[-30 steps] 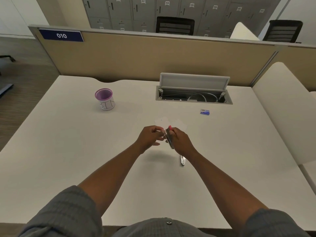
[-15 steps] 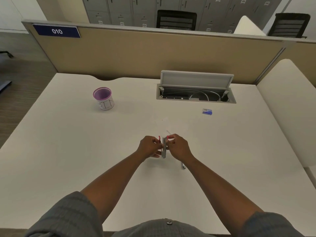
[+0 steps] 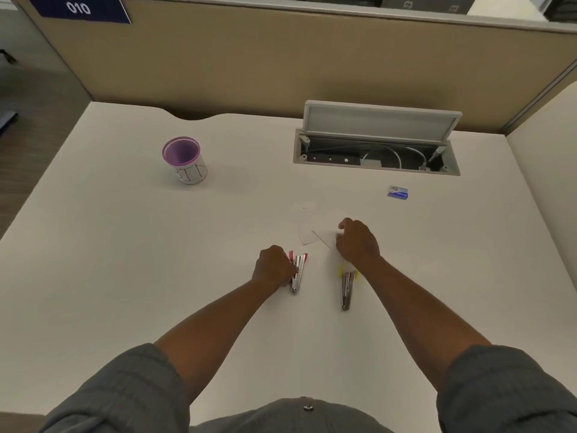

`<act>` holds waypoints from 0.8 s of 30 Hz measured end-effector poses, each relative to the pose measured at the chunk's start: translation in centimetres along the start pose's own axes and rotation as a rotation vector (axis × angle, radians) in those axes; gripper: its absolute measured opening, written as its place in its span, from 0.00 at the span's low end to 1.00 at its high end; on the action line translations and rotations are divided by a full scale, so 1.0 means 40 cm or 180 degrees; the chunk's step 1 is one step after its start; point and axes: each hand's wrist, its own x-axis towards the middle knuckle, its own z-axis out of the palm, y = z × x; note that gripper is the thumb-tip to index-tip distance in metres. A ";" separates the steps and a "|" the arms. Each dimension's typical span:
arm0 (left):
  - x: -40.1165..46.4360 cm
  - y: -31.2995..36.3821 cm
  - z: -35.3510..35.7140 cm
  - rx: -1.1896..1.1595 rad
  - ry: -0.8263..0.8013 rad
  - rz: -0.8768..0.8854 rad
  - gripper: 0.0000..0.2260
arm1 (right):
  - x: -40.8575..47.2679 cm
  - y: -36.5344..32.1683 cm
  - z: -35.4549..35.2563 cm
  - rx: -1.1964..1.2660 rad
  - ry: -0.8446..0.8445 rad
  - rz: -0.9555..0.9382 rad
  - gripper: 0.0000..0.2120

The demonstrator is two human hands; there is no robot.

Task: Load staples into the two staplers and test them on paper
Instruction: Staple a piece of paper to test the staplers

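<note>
Purple-rimmed cup (image 3: 186,160) reads "BIN"; plaque (image 3: 78,8) "010".

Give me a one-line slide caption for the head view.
Left hand holds the pink stapler on the desk; right hand grips paper above the yellow stapler.

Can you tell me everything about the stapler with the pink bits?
The small shiny metal stapler with pink plastic parts lies on the white desk, its pink end pointing away from the person. It is slim and silver, with pink showing on both sides near the far end. The left hand is curled against its left side, holding it. It sits left of the other stapler, apart from it, and near the paper pieces without touching them. Whether staples are inside cannot be seen.
</note>
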 end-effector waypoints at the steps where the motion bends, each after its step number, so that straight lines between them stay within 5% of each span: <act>1: 0.003 0.001 0.000 0.0085 0.0022 -0.0017 0.04 | 0.018 0.003 -0.003 -0.0152 0.0048 0.0008 0.16; 10: 0.027 -0.021 0.002 0.0128 -0.0147 -0.0145 0.10 | 0.097 0.007 -0.003 -0.0535 0.0000 0.0292 0.24; 15: 0.023 -0.027 -0.007 -0.0345 -0.0183 -0.0242 0.19 | 0.110 0.021 0.003 0.0030 -0.0134 0.0471 0.27; 24: 0.014 -0.014 -0.044 -0.0428 -0.0020 -0.0047 0.15 | 0.087 0.054 -0.037 0.0788 -0.0252 0.0097 0.03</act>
